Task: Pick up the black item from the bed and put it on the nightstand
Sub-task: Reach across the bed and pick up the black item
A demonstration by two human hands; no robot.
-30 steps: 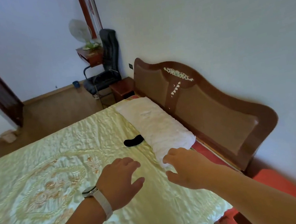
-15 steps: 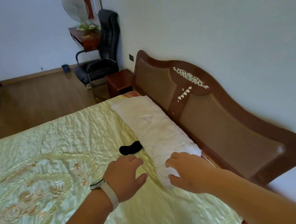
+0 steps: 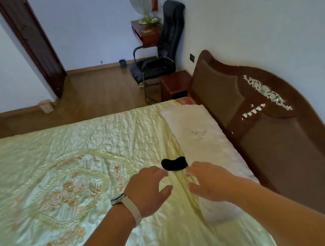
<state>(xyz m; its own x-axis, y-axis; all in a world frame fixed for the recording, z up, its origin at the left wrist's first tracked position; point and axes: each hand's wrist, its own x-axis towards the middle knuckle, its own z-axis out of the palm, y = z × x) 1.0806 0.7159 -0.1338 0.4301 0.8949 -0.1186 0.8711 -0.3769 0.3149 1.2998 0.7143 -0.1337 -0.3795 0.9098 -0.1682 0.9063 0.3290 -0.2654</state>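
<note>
One black item [image 3: 174, 164] on the bed [image 3: 85, 163], small and bean-shaped, lying flat on the pale green quilted cover. It sits just past the fingertips of both hands, in the gap between them, with its right end against the edge of the white pillow [image 3: 201, 138].

Left hand [image 3: 147, 188]: palm down, fingers spread and slightly curled, thumb out to the right. Loose, holding nothing. Fingertips are just short of the item's near-left edge; can't tell if they touch it. A pale-strap watch [image 3: 129, 205] is on that wrist.

Right hand [image 3: 208, 180]: also palm down and loose, nothing in it. It hovers over the near part of the pillow; fingertips point left toward the item's right end, close to it, contact not clear.

Beyond the hands, the pillow runs along the brown headboard [image 3: 257, 117], which stands to the right of the right hand. Nightstand [image 3: 174, 82] is far ahead of both hands, off the far corner of the bed, next to the headboard end. A black office chair [image 3: 162, 48] is just behind the nightstand, with a small wall desk [image 3: 145, 32] and a fan [image 3: 141, 2] further back. A dark door [image 3: 35, 50] is far ahead-left.
</note>
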